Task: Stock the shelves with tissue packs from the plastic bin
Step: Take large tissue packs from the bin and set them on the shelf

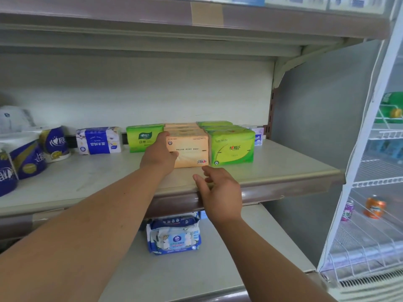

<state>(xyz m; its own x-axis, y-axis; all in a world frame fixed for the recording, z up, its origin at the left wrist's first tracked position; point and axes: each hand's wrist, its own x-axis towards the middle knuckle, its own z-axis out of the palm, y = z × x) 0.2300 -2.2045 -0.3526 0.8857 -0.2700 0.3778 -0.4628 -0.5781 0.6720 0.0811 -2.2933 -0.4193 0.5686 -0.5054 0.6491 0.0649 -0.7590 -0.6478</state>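
An orange tissue pack [192,149] stands on the middle shelf [283,168], at the front of a row of orange packs. My left hand [160,152] grips its left end, thumb across the front face. A row of green tissue packs [232,147] stands right beside it, and one more green pack [141,137] sits behind my left hand. My right hand [220,188] hovers over the shelf's front edge just below the orange pack, fingers relaxed and holding nothing. The plastic bin is out of view.
A blue-and-white tissue pack [99,140] and blue toilet-roll packs [28,158] line the shelf's left side. A small lilac pack [258,136] sits at the far right. Wet-wipe packs [174,235] lie on the lower shelf. A drinks cooler [375,192] stands to the right.
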